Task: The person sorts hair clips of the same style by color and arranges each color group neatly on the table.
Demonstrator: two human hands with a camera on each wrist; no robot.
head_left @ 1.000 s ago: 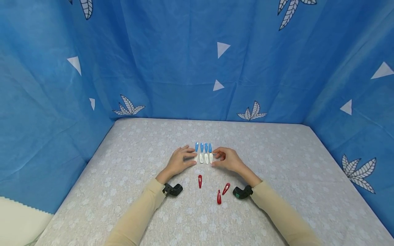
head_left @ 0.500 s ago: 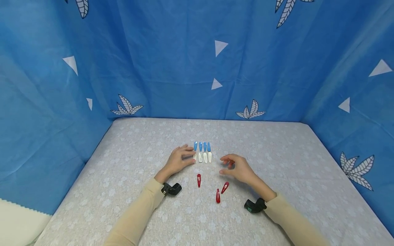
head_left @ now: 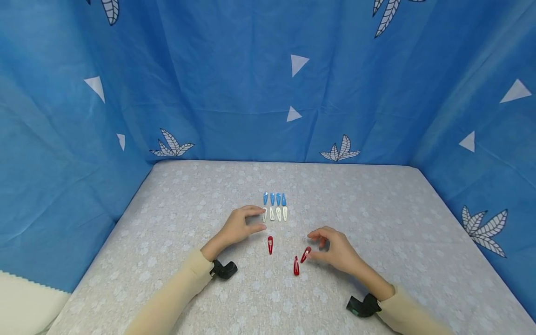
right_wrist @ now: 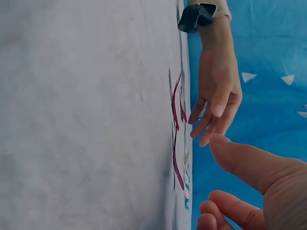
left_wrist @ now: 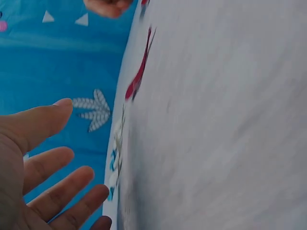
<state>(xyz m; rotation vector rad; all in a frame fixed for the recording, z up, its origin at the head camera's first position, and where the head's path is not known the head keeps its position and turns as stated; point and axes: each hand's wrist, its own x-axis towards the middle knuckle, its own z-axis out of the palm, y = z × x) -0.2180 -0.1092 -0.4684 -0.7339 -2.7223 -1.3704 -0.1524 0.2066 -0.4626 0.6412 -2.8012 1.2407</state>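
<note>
Three red snap hair clips lie on the cloth in the head view: one alone (head_left: pixel 270 245), another (head_left: pixel 296 266) nearer the front, and a slanted one (head_left: pixel 305 254) beside it. My right hand (head_left: pixel 339 251) is at the slanted clip, thumb tip close to it, fingers bent and apart; contact cannot be told. Behind them stands a row of several white hair clips (head_left: pixel 278 214), with several blue hair clips (head_left: pixel 278 199) in a row beyond. At the left end of the white row is my left hand (head_left: pixel 236 225), thumb and fingers spread, holding nothing.
A pale flower-patterned cloth (head_left: pixel 201 195) covers the table. Blue curtains (head_left: pixel 251 83) with leaf prints hang behind it and at both sides. Each wrist carries a black camera, the left one (head_left: pixel 224 270) and the right one (head_left: pixel 362 305).
My right hand has come away from the white row, moving right and toward the front to the red clips. My left hand has drawn back slightly from the left end of the rows.
</note>
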